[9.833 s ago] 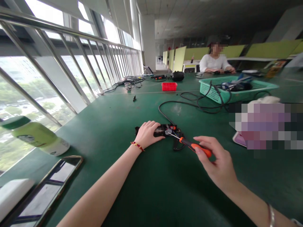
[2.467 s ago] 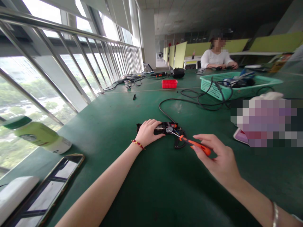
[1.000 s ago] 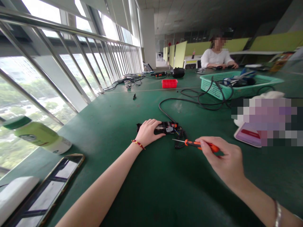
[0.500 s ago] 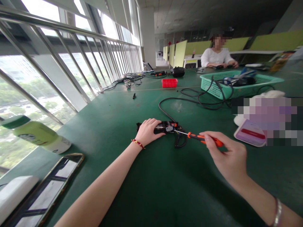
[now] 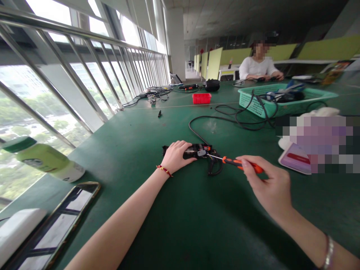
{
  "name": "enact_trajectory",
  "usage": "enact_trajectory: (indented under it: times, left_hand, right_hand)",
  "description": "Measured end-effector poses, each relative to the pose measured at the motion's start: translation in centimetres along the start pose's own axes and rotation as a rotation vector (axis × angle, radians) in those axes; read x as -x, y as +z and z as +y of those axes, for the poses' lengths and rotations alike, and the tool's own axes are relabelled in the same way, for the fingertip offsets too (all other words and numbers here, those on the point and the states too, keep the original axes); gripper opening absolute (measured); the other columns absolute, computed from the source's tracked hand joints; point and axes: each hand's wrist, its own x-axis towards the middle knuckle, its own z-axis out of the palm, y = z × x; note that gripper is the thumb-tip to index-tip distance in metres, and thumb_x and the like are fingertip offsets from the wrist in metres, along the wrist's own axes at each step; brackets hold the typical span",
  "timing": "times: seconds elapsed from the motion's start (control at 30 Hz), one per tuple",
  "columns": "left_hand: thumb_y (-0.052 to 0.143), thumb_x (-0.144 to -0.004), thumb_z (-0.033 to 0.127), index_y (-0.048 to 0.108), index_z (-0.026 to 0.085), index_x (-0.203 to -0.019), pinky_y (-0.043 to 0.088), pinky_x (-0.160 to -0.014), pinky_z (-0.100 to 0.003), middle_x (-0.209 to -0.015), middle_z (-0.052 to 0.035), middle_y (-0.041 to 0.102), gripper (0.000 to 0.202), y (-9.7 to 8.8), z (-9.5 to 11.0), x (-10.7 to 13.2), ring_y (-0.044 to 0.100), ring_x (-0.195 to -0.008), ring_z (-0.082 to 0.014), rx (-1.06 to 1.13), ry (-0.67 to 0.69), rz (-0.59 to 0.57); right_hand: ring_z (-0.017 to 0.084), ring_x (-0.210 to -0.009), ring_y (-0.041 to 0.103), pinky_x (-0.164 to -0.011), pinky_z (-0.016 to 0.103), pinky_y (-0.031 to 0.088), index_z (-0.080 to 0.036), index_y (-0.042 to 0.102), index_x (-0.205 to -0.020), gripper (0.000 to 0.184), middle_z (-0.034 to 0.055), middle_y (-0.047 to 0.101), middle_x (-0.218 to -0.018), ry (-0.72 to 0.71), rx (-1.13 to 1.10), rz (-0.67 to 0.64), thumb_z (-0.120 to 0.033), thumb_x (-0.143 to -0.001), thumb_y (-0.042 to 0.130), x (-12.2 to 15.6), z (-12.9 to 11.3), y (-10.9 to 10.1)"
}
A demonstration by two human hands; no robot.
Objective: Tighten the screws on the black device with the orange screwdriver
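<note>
My left hand [image 5: 176, 154] is closed over a black corded device [image 5: 192, 151] lying on the green table, and covers its left part. Inner parts and small wires show at the device's right end, where a black cord leads away and a black loop lies below. In my right hand [image 5: 268, 182] is a screwdriver [image 5: 244, 164] with an orange and black handle, gripped between thumb and fingers. Its thin metal shaft points left, and the tip is at the device's exposed end; whether it touches a screw is too small to tell.
A turquoise basket [image 5: 254, 104] with cables and a small red tray [image 5: 201, 98] stand farther back. On the left are a phone [image 5: 60, 225], a white box [image 5: 21, 228] and a green bottle [image 5: 45, 159]. Across the table sits a person [image 5: 257, 67]. A railing [image 5: 92, 48] runs along the left.
My right hand has shifted very slightly left with the screwdriver. My left hand and the device look unmoved.
</note>
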Motion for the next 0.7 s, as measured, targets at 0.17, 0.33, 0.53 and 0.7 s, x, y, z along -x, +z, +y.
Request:
enact_trajectory:
  times: [0.17, 0.33, 0.53, 0.7]
  left_hand:
    - [0.067, -0.077, 0.047, 0.058, 0.02, -0.109, 0.045, -0.086, -0.038, -0.101, -0.0056, 0.064, 0.044, -0.06, 0.09, -0.04, 0.058, -0.096, -0.024, 0.0, -0.001, -0.001]
    - [0.067, -0.077, 0.047, 0.058, 0.019, -0.109, 0.046, -0.086, -0.038, -0.102, -0.0057, 0.064, 0.044, 0.02, 0.02, -0.02, 0.058, -0.096, -0.0239, 0.0, 0.004, 0.003]
    - [0.066, -0.077, 0.049, 0.058, 0.02, -0.111, 0.046, -0.087, -0.039, -0.103, -0.0061, 0.063, 0.045, 0.13, -0.16, 0.01, 0.058, -0.097, -0.0244, 0.009, 0.009, 0.008]
    - [0.066, -0.077, 0.048, 0.058, 0.02, -0.11, 0.046, -0.086, -0.039, -0.102, -0.0058, 0.063, 0.044, 0.03, -0.04, 0.01, 0.058, -0.096, -0.0242, 0.004, 0.004, 0.011]
  right_hand:
    - [0.015, -0.071, 0.064, -0.066, 0.028, 0.052, -0.021, 0.063, -0.095, 0.013, 0.0031, 0.068, -0.083, -0.017, -0.026, 0.01, -0.024, -0.086, 0.055, 0.03, 0.04, 0.13]
    - [0.021, -0.092, 0.063, -0.08, 0.035, 0.052, -0.02, 0.057, -0.108, 0.029, 0.007, 0.063, -0.1, -0.003, -0.077, 0.081, -0.022, -0.08, 0.06, 0.44, 0.61, 0.69]
    - [0.014, -0.065, 0.065, -0.059, 0.025, 0.052, -0.021, 0.059, -0.095, 0.013, 0.0006, 0.066, -0.076, 0.062, -0.099, -0.045, -0.027, -0.083, 0.059, 0.38, -0.15, 0.34]
    - [0.018, -0.08, 0.065, -0.072, 0.031, 0.054, -0.021, 0.057, -0.104, 0.024, 0.0048, 0.064, -0.091, 0.008, -0.084, 0.04, -0.026, -0.081, 0.06, 0.39, -0.05, 0.51]
